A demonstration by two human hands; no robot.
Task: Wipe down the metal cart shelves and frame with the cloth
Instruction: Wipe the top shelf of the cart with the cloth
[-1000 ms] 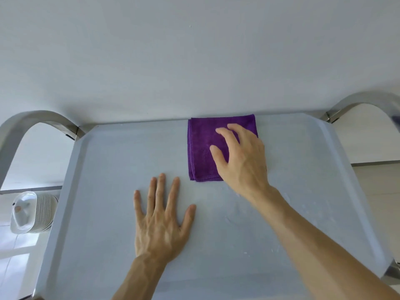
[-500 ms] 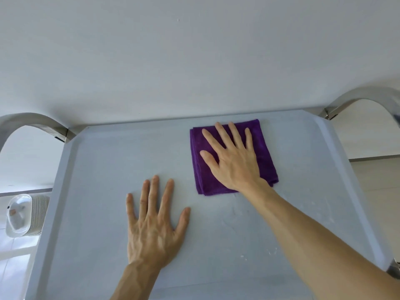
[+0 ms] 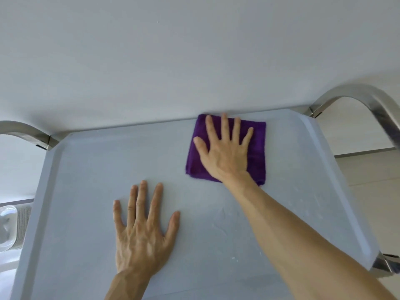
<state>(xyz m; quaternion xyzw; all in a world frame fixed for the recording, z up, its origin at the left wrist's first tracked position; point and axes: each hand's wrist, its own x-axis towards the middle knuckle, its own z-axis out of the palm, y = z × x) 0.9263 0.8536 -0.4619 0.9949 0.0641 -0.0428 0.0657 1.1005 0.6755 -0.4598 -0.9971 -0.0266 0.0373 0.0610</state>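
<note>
Pushed by the right hand (image 3: 225,154), whose flat, spread fingers (image 3: 224,126) press it down, the purple cloth (image 3: 258,148) has slid to the shelf's (image 3: 91,180) far edge, so wiping is underway, while the left hand (image 3: 142,232) stays flat, grasping nothing.

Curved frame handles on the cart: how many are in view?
2. One curved frame handle at the shelf's far left corner, one at the far right corner. Any nearer ones are out of view.

Head camera – looks steeply down, close over cart shelf (image 3: 91,191).
</note>
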